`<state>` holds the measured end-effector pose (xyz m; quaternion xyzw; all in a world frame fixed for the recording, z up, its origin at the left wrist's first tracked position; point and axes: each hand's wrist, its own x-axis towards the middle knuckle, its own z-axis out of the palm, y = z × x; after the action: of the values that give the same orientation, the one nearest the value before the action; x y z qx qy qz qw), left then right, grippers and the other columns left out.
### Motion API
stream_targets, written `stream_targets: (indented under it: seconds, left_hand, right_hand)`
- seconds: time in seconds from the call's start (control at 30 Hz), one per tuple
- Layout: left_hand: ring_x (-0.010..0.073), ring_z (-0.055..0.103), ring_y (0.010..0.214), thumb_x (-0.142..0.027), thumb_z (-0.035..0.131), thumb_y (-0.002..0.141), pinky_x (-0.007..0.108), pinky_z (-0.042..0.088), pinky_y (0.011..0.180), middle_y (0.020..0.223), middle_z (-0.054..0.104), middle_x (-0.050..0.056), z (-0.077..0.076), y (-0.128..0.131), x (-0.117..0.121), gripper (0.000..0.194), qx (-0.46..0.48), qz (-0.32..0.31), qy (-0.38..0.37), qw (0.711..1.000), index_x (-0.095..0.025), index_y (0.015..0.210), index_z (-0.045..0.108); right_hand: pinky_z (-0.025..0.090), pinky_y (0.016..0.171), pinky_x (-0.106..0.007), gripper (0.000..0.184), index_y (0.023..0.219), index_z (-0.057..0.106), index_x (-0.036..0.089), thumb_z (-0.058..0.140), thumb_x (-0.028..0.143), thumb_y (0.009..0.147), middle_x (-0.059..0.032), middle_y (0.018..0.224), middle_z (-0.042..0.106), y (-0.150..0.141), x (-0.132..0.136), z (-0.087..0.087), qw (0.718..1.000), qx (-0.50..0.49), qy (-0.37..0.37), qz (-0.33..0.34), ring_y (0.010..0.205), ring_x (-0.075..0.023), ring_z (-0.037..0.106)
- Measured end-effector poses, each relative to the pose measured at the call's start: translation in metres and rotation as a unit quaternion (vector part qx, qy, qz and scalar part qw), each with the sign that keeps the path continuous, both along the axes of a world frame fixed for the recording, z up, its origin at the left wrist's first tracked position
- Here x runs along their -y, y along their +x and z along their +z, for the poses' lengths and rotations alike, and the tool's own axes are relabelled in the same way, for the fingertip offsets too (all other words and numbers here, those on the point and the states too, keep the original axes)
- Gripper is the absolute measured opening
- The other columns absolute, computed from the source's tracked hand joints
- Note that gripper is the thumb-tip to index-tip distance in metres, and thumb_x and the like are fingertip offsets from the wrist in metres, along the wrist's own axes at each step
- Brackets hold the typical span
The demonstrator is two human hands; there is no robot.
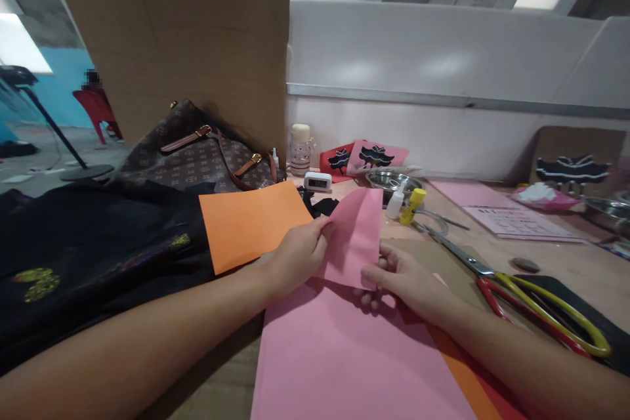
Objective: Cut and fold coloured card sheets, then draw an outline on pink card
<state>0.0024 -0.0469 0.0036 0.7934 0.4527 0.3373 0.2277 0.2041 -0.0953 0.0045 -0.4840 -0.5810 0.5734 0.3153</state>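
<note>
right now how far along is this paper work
Looks done: the black, white-edged, roof-shaped design on pink paper at the back. In hand: a small, plain pink paper sheet, held by the left hand and right hand. Apparently left: the orange paper rectangle and large pink paper sheet look blank.

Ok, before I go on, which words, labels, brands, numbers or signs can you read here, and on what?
No text reads clearly.
Printed pink sheet: heading and lines, too blurred.
White digital display: digits too small.
Handbag: repeated emblems, too small.
Yellow glue stick: any label illegible.
</note>
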Motion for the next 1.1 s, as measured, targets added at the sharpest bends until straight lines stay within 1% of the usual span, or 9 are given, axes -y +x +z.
stream_targets:
  seconds: [0.13,0.2,0.33,0.43,0.6,0.73,0.9,1.0,1.1]
  left_hand:
    - [0.0226,0.063,0.077,-0.034,0.031,0.101,0.033,0.045,0.071,0.085,0.07,0.007,-0.003,0.001,-0.003,0.037,-0.007,0.025,0.01,1.0,-0.017,0.097,0.064]
    - [0.022,0.063,0.076,-0.034,0.031,0.101,0.032,0.044,0.07,0.085,0.07,0.007,-0.003,0.001,-0.004,0.037,-0.01,0.032,0.011,0.999,-0.017,0.097,0.064]
    - [0.0197,0.063,0.073,-0.034,0.032,0.1,0.029,0.041,0.064,0.086,0.07,0.002,0.0,-0.002,0.006,0.033,-0.051,-0.003,0.004,0.999,-0.023,0.099,0.063]
    - [0.0187,0.063,0.072,-0.035,0.037,0.098,0.027,0.039,0.059,0.088,0.07,-0.002,0.004,-0.005,0.018,0.027,-0.107,-0.03,0.004,0.994,-0.028,0.096,0.062]
    - [0.0255,0.067,0.083,-0.041,0.033,0.099,0.031,0.043,0.064,0.097,0.072,0.003,0.009,-0.002,0.026,0.036,-0.141,0.019,-0.007,0.99,-0.031,0.107,0.066]
    - [0.0293,0.066,0.098,-0.036,0.033,0.098,0.037,0.048,0.082,0.114,0.071,0.008,0.014,0.003,0.022,0.04,-0.107,0.023,-0.05,0.993,-0.025,0.123,0.063]
    - [0.0237,0.066,0.089,-0.027,0.034,0.098,0.033,0.049,0.083,0.105,0.072,0.009,0.014,0.007,0.014,0.037,0.004,0.008,-0.09,0.996,-0.016,0.114,0.065]
    - [0.024,0.066,0.09,-0.026,0.035,0.097,0.034,0.049,0.084,0.105,0.072,0.009,0.011,0.006,0.012,0.035,0.001,0.004,-0.081,0.997,-0.015,0.111,0.065]
    - [0.0258,0.066,0.095,-0.028,0.033,0.098,0.036,0.049,0.086,0.107,0.072,0.01,0.01,0.005,0.015,0.036,-0.029,-0.001,-0.058,0.998,-0.016,0.112,0.065]
  right_hand:
    - [0.041,0.044,-0.022,0.029,0.097,0.046,0.018,0.062,0.036,0.082,-0.0081,0.077,0.075,0.004,-0.005,-0.011,0.999,0.021,0.001,0.033,0.057,-0.0176,0.068]
    - [0.044,0.046,-0.025,0.03,0.096,0.046,0.019,0.061,0.042,0.082,-0.0079,0.075,0.074,0.004,-0.006,-0.009,1.0,0.011,0.008,0.025,0.059,-0.0192,0.068]
    - [0.051,0.055,-0.029,0.024,0.091,0.06,0.02,0.066,0.038,0.076,-0.0063,0.078,0.073,-0.003,-0.001,0.012,0.991,0.074,0.079,-0.078,0.07,-0.0227,0.069]
    - [0.042,0.044,-0.029,0.014,0.072,0.062,0.021,0.069,0.032,0.076,-0.0039,0.059,0.066,-0.01,0.007,0.034,0.963,0.186,0.099,-0.165,0.052,-0.0192,0.06]
    - [0.032,0.041,-0.028,0.044,0.043,0.047,0.023,0.062,0.03,0.083,-0.0008,0.033,0.046,-0.017,0.011,0.045,0.936,0.277,0.104,-0.191,0.036,-0.0133,0.039]
    - [0.034,0.044,-0.026,0.036,0.049,0.05,0.022,0.06,0.03,0.083,0.0009,0.037,0.048,-0.01,0.004,0.027,0.962,0.202,0.09,-0.159,0.039,-0.0125,0.042]
    - [0.04,0.043,-0.023,0.009,0.076,0.058,0.021,0.063,0.028,0.078,0.004,0.052,0.059,-0.002,0.001,0.009,0.992,0.086,-0.014,-0.091,0.039,-0.0108,0.049]
    - [0.045,0.045,-0.023,0.015,0.078,0.055,0.022,0.061,0.034,0.083,0.004,0.056,0.06,-0.003,0.001,0.006,0.995,0.021,-0.049,-0.088,0.041,-0.0112,0.053]
    - [0.028,0.032,-0.021,0.035,0.064,0.043,0.023,0.056,0.044,0.089,0.0075,0.043,0.043,-0.007,0.003,0.008,0.982,0.061,-0.063,-0.165,0.03,-0.0082,0.035]
